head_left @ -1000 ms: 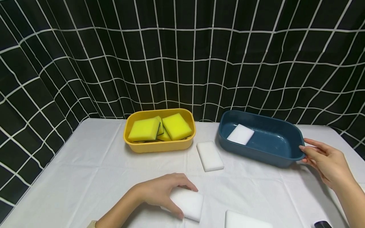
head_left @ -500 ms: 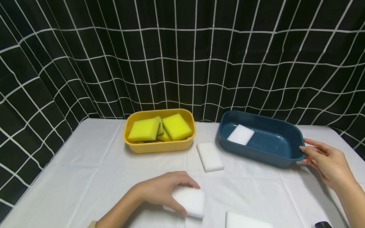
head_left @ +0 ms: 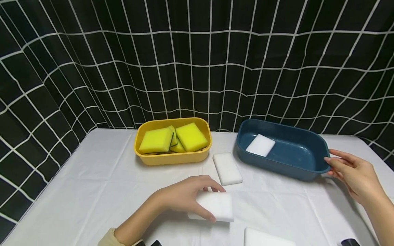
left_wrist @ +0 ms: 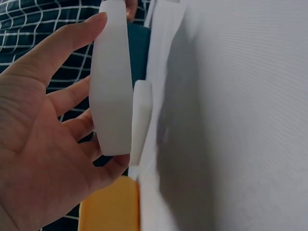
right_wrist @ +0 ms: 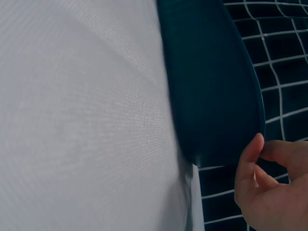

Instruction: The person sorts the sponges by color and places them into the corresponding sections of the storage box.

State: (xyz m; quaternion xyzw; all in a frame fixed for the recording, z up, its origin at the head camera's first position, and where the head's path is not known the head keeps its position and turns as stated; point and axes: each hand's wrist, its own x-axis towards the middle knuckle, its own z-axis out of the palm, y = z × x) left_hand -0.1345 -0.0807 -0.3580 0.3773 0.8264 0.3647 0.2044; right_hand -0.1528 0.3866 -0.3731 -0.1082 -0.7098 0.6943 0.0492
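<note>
My left hand [head_left: 187,194] grips a white sponge block [head_left: 217,206] by its opposite edges. In the left wrist view the held sponge block [left_wrist: 111,82] is raised off the cloth, with a shadow beside it. My right hand [head_left: 354,172] pinches the right end of the blue bin [head_left: 283,164], thumb over the rim. The right wrist view shows thumb and forefinger of that hand [right_wrist: 269,183] at the rim of the bin [right_wrist: 211,86]. Inside the blue bin lies one white sponge block [head_left: 260,145], at its left end.
A yellow bin [head_left: 172,159] with several yellow sponges [head_left: 156,140] stands at the back left. Between the bins a white sponge block [head_left: 227,169] lies flat; another block [head_left: 267,238] is cut off at the front edge. A black grid-patterned curtain [head_left: 197,61] hangs behind the table.
My left hand has lifted the white sponge block and moved it right and away from me, toward the bins. The right hand keeps its hold on the blue bin.
</note>
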